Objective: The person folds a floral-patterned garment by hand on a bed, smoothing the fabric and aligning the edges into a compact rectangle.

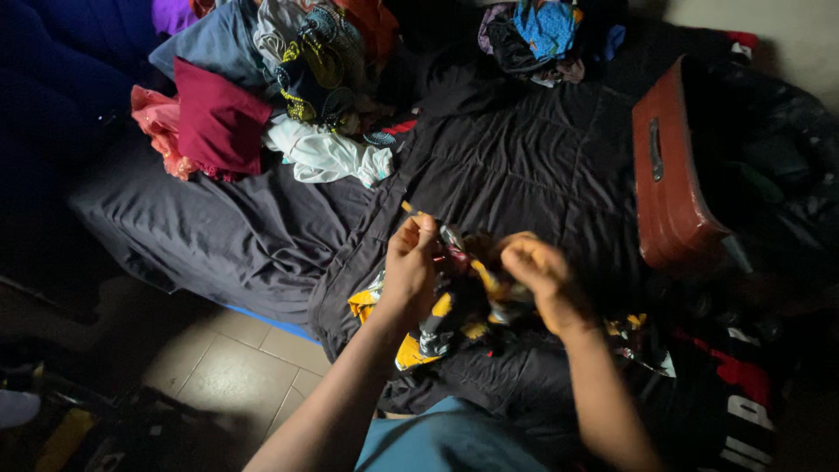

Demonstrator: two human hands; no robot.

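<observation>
Two hands gripping a patterned garment above a bed.
Left hand (411,262) and right hand (537,271) each pinch the yellow-and-black patterned cloth (454,310), which hangs between and below them over the dark quilt (524,157).

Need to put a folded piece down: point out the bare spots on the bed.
Bare dark quilt lies between the clothes pile and the red suitcase. The grey sheet below the pile is free too. Around both hands, the patterned cloth crowds the edge.

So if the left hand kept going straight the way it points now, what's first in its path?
Probably the dark quilt on the bed; the left hand, gripping the patterned cloth, points up the bed toward the clothes pile beyond. Depth is unclear.
</observation>
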